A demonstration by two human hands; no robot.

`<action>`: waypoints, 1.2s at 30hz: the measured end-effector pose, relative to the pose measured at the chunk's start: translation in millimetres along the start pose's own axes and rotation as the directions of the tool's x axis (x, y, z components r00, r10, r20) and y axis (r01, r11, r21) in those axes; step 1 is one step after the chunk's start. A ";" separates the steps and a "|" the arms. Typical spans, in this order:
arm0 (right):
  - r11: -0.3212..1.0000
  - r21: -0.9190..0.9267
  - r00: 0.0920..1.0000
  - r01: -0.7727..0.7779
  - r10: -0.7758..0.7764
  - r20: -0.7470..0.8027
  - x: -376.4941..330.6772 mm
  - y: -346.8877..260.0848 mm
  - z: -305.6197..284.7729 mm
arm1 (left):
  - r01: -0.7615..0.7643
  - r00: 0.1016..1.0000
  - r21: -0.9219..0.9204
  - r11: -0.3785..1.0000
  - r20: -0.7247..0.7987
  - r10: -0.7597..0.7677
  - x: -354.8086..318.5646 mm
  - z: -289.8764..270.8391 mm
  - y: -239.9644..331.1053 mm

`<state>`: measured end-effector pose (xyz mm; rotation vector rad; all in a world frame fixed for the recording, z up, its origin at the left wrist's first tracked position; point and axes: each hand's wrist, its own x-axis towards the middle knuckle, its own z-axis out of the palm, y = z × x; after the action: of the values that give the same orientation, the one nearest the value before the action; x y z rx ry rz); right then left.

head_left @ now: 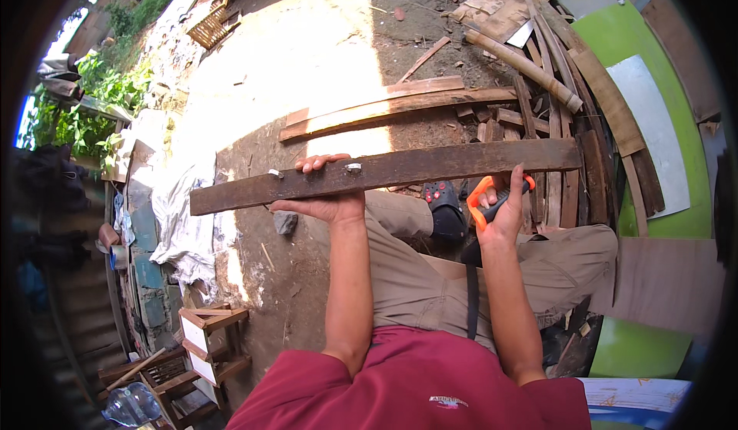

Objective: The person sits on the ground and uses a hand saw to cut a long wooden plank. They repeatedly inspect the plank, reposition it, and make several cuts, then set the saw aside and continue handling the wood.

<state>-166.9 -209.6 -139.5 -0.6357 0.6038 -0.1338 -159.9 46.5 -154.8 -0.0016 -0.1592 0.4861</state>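
A long dark wooden plank [430, 166] lies level across the view above my lap. My left hand [340, 208] is closed round its left half, palm below and fingertips over the far edge. Two small pale metal bits [353, 168] stick out of the plank near those fingers. My right hand [504, 218] grips the orange and black D-shaped handle of a handsaw [476, 208] just below the plank's right part. Its raised index finger reaches the plank's near edge. The saw's blade cannot be made out.
Two long boards [400, 107] lie on the dirt beyond the plank. Scrap timber and a bamboo pole [530, 72] are piled at the right beside green panels [646, 53]. A grey stone [285, 223], a white cloth [184, 222] and a small wooden frame [219, 353] are at the left.
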 end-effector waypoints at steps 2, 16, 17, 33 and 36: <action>1.000 -0.008 1.000 -0.013 0.013 0.001 0.7 -3.4 3.4 | 0.065 0.986 0.008 0.998 0.157 -0.065 -3.8 -12.5 2.0; 0.978 -0.159 0.990 0.139 -0.136 0.030 28.2 -12.2 -27.2 | 0.365 0.884 0.234 0.901 -0.390 -0.257 -80.4 -47.4 -4.9; 0.981 -0.150 0.992 0.126 -0.123 0.029 33.5 -10.7 -32.7 | 0.377 0.878 0.250 0.892 -0.403 -0.259 -79.3 -52.4 -4.3; 0.975 -0.183 0.991 0.129 -0.131 0.004 56.6 -2.7 -50.8 | 0.305 0.902 0.940 0.152 -0.233 -0.365 -68.8 -10.6 14.8; 0.975 -0.185 0.992 0.121 -0.124 -0.004 60.8 0.0 -57.6 | -0.106 0.936 0.946 -0.305 -0.009 -0.352 -23.9 22.1 -12.8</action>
<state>-149.7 -257.5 -206.1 -0.8526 0.5964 -0.2000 -178.2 23.3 -136.1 1.9193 0.0211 0.2263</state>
